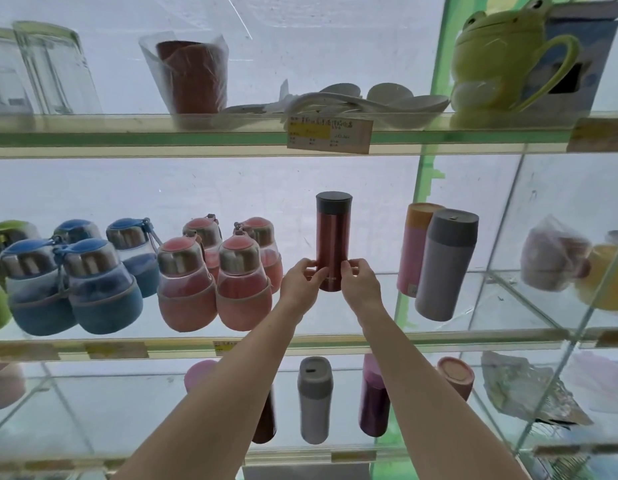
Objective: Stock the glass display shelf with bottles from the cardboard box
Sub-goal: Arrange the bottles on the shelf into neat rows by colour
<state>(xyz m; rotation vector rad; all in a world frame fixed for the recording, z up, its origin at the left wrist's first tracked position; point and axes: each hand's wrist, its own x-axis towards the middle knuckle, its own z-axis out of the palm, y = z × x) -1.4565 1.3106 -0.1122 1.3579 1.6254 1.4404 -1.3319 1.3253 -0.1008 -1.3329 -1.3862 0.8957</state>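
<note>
Held bottle: a slim red metallic flask with a dark grey cap [332,240] stands upright on the middle glass shelf [335,341], in the gap between the pink bottles and the two tumblers on the right.
Left hand: the left hand [300,282] pinches the flask's lower left side, thumb and fingertips curled against it.
Right hand: the right hand [361,282] grips the lower right side of the same flask, its fingers bent round the body.
Arms: both bare forearms reach up from the bottom edge, crossing in front of the lower shelf.
Left of the flask: four round pink bottles with steel collars [210,271] stand in a cluster; further left stand round blue bottles of the same shape [75,278], and a green one is cut off at the edge.
Right of the flask: a tall grey tumbler [446,265] stands just in front of a pink tumbler with an orange top [416,244].
Upper shelf: a green frog-shaped mug [501,57], white ceramic spoons [369,98], a brown cup wrapped in clear plastic [193,74].
Lower shelf: a grey-and-white flask [314,400] and a dark purple flask [373,396] stand between the arms.
</note>
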